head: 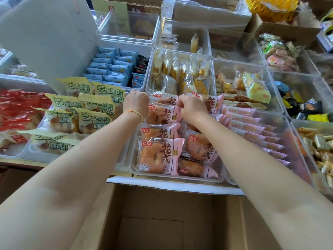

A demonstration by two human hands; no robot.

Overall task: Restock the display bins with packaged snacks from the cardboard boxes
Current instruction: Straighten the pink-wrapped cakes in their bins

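A clear plastic display bin [177, 177] in front of me holds several pink bread packets [158, 156] printed with brown characters. Both my arms reach over an open cardboard box [162, 222] whose inside shows no packets. My left hand [136, 103] rests curled at the bin's far left corner against the rear packets. My right hand [191, 107] pinches the top edge of a pink bread packet [212, 103] standing at the back of the bin. An orange and yellow band circles my left wrist.
More clear bins surround it: yellow-green bread packets [81, 112] to the left, red packets [16, 109] far left, blue packets [111, 67] behind, yellow cakes [182, 73], slim pink packets [252, 127] to the right. A raised box flap [45, 37] stands back left; cardboard boxes [212, 13] line the back.
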